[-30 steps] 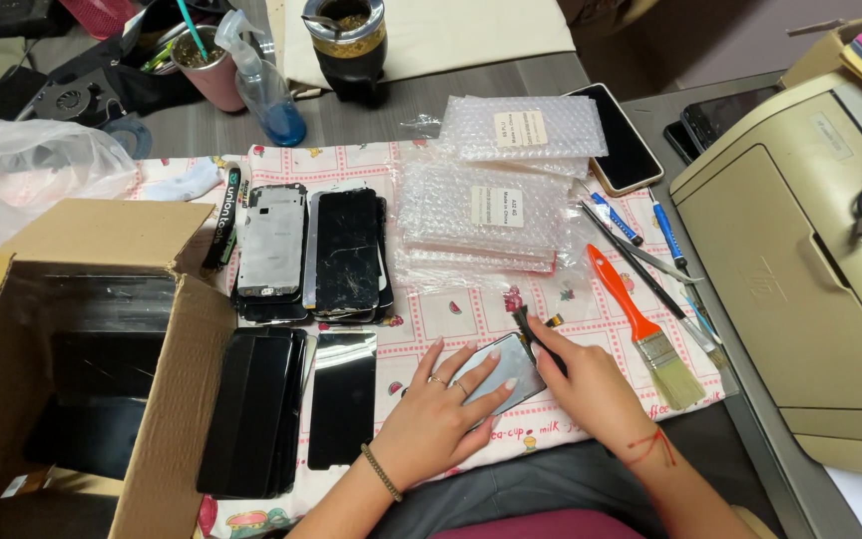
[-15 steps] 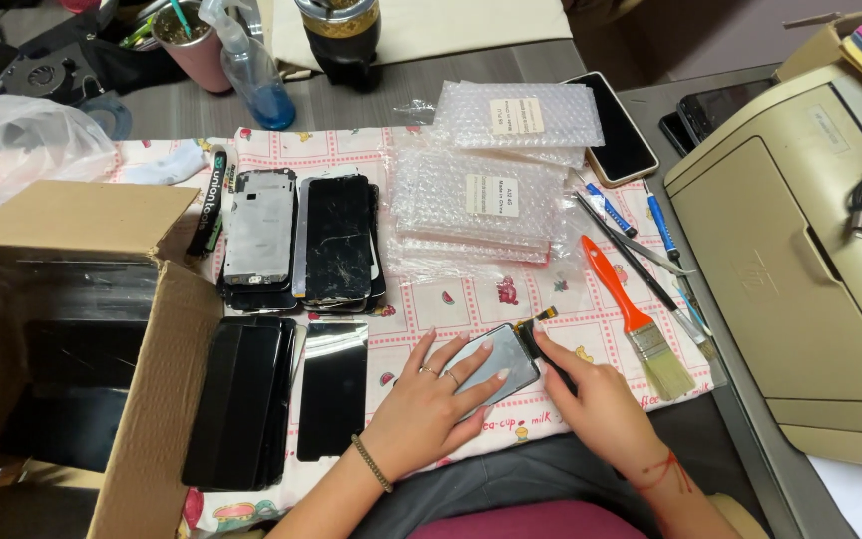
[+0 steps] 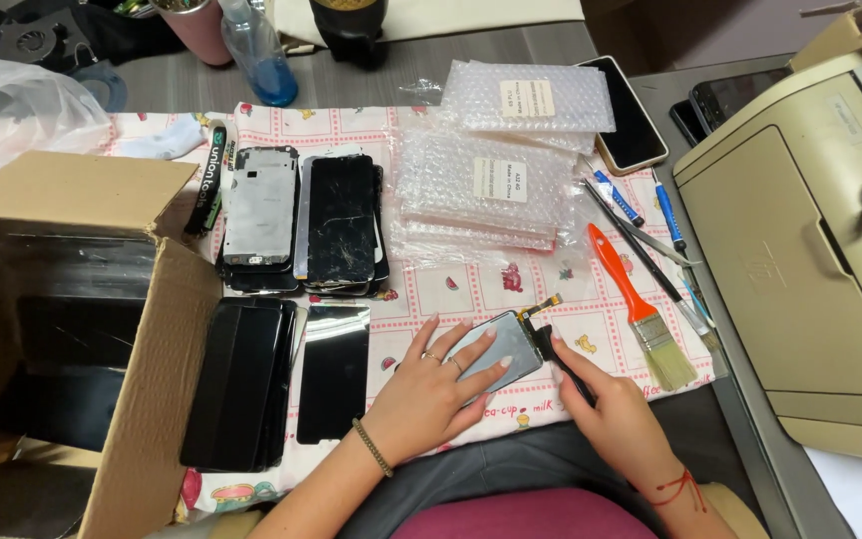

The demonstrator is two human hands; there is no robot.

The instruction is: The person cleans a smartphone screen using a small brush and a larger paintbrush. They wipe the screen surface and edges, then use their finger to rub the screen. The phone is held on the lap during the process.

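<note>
Grey and glassy, the small flat phone screen panel (image 3: 499, 346) with its thin ribbon cable lies face down on the patterned pink-and-white cloth (image 3: 451, 289) at the near edge of the counter (image 3: 401, 80), a little further toward the person's right than it sat a second ago. The left hand (image 3: 431, 389) is spread flat on top of it, fingers apart, pinning it rather than gripping it. The right hand (image 3: 616, 419) is closed round a slim black tool (image 3: 563, 364) whose tip now meets the panel's right edge near the cable, where half a second ago it was just arriving; this looks like prying or scraping under way. Just right lies an orange-handled paintbrush (image 3: 636, 304), beyond it pens and tweezers (image 3: 650, 225). Further back sit stacked bubble-wrap pouches (image 3: 486, 185), piles of dark phone screens (image 3: 301, 220) to the left, and an open cardboard box (image 3: 72, 329).
</note>
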